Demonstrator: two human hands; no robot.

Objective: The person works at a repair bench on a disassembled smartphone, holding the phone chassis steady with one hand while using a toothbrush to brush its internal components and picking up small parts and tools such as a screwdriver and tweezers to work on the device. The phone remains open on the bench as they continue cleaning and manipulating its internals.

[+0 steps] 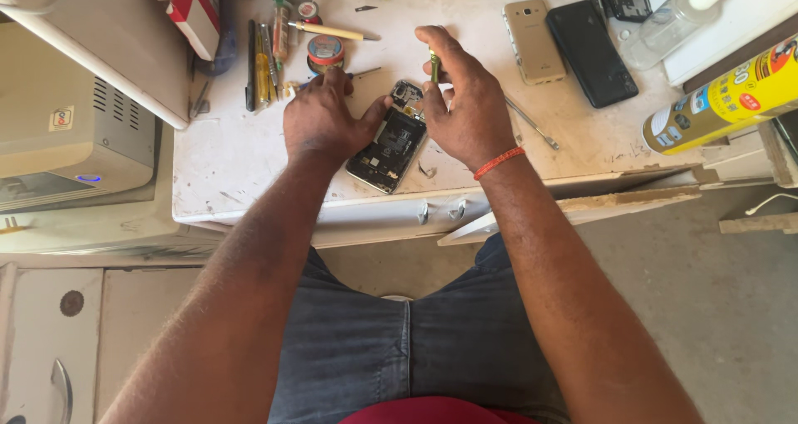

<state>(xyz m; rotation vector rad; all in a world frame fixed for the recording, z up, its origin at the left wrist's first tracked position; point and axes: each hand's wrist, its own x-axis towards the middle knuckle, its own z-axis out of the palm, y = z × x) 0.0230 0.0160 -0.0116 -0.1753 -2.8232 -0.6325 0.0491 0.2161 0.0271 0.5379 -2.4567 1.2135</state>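
An opened phone [391, 145] with its back cover off lies tilted on the white worktable [241, 158], its dark inner parts showing. My left hand [324, 116] rests flat on the table at the phone's left edge, thumb touching its side. My right hand [465, 100] sits over the phone's upper right corner and grips a small green-handled screwdriver [434, 62] held upright, its tip down at the phone's top end. An orange thread band circles my right wrist.
Pens, tools and a round tape roll [325, 51] lie behind my left hand. A gold phone [534, 41] and a black phone [591, 51] lie at the back right, metal tweezers [532, 125] nearby. A yellow spray can [723, 100] and clear bottle [665, 25] stand at right.
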